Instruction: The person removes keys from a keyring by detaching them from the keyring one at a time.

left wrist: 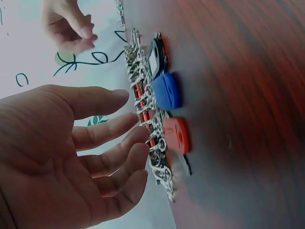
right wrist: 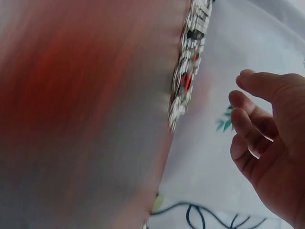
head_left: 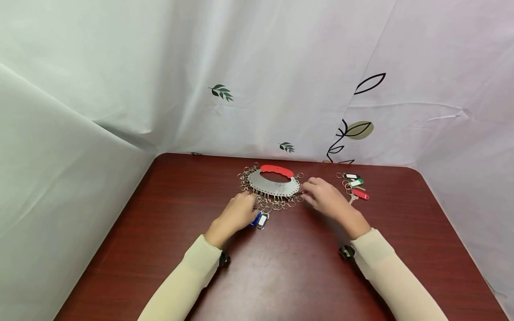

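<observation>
A curved metal key-ring holder [head_left: 271, 185] with a red handle [head_left: 277, 170] lies on the table, its edge lined with snap hooks and rings [head_left: 277, 206]. My left hand [head_left: 238, 210] is at its near left side, fingers loosely bent, and the left wrist view shows nothing between them. By that hand hang a blue key tag [left wrist: 167, 91], a red key tag [left wrist: 176, 135] and a black key tag [left wrist: 156, 59] with a white label. On the holder's right side is my right hand [head_left: 326, 199], fingers relaxed and empty in the right wrist view [right wrist: 267, 129].
To the right of the right hand lie a black tag [head_left: 351, 176], a green tag [head_left: 356, 183] and a red tag [head_left: 361, 194] with keys [head_left: 353, 199] and rings. The brown table [head_left: 281, 272] meets white patterned cloth [head_left: 257, 89] at the back and sides.
</observation>
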